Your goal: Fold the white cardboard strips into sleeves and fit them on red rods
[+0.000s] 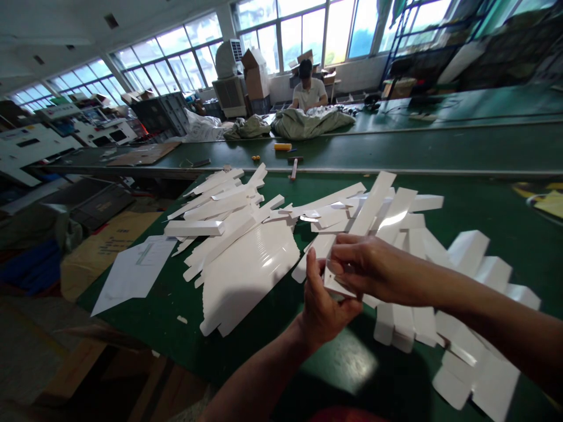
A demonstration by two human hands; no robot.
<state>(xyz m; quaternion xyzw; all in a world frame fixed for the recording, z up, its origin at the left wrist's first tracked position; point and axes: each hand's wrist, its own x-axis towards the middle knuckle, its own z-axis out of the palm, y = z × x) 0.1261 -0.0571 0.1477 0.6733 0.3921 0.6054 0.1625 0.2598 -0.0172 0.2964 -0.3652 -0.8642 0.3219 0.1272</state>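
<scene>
Pinching white box (336,286), left hand (326,308) and right hand (367,262); box partly hidden by them.

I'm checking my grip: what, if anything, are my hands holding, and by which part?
A white carton, held at its near end, with the left hand around it and the right hand on that end.

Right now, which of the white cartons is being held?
The carton with its near end between the left hand and right hand; the other cartons lie on the green table, unheld.
</scene>
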